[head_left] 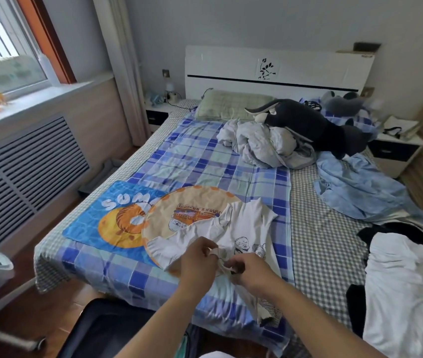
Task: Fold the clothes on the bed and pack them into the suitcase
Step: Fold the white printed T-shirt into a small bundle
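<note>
The two forearms are reaching in from the lower edge, and the left hand (197,257) and right hand (247,271) are meeting close together over the near part of the bed (205,156), each with fingers curled and pinching the fabric of a white printed T-shirt (241,228). The shirt is lying spread just beyond the hands, its sleeves pointing away and its lower part trailing toward the right forearm and over the bed's near edge. Under the shirt and beyond the left hand, a round peach cushion (184,210) is lying flat, overlapping a blue mat with an orange tiger print (107,218) further to the left. Below the left forearm, the dark open suitcase (107,329) is sitting on the floor against the bed's foot. To the right of the right hand, a pile of white and black clothes (406,285) is resting on the checked sheet, and beyond it a light blue garment (360,192) is lying crumpled. Far beyond both hands, a rumpled pale quilt (264,143) is bunching near a dark plush toy (316,122) and a green pillow (231,104), all in front of the white headboard (277,68).
</note>
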The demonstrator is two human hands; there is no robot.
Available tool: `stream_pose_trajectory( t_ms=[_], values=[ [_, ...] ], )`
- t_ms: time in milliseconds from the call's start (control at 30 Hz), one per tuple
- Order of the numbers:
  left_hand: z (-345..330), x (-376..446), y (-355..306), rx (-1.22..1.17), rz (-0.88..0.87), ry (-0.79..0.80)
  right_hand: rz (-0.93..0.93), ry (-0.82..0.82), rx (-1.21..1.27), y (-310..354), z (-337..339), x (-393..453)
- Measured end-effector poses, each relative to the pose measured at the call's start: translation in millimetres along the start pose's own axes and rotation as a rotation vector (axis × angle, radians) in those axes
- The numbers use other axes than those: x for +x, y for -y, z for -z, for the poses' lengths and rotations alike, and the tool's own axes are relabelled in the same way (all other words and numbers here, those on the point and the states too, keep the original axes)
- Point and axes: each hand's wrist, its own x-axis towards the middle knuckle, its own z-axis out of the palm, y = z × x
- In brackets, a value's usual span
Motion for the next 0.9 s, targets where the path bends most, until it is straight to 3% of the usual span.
stream_pose_trajectory(
  t_ms=[133,267,367,467,633,733,833,900],
  values=[
    [4,-6,-16,0.155,-0.13,0.045,0.097,-0.182,0.159,17,-16,0],
    [12,-5,-22,0.262,-0.202,0.078,0.14,-0.384,0.108,31,-28,0],
    [20,-9,-28,0.254,-0.224,0.045,0.159,-0.534,-0.063,31,-26,8],
    [41,-9,-30,0.165,-0.213,-0.115,0.147,-0.629,-0.325,13,-5,26],
    [107,3,-14,-0.049,-0.059,-0.419,-0.15,-0.78,-0.506,-53,72,45],
    [147,20,21,-0.104,0.114,-0.543,-0.337,-0.824,-0.421,-84,103,43],
    [177,33,82,0.097,0.253,-0.585,-0.531,-0.851,-0.168,-112,113,38],
    [181,25,126,0.343,0.4,-0.488,-0.673,-0.857,0.088,-135,104,32]
  ],
)
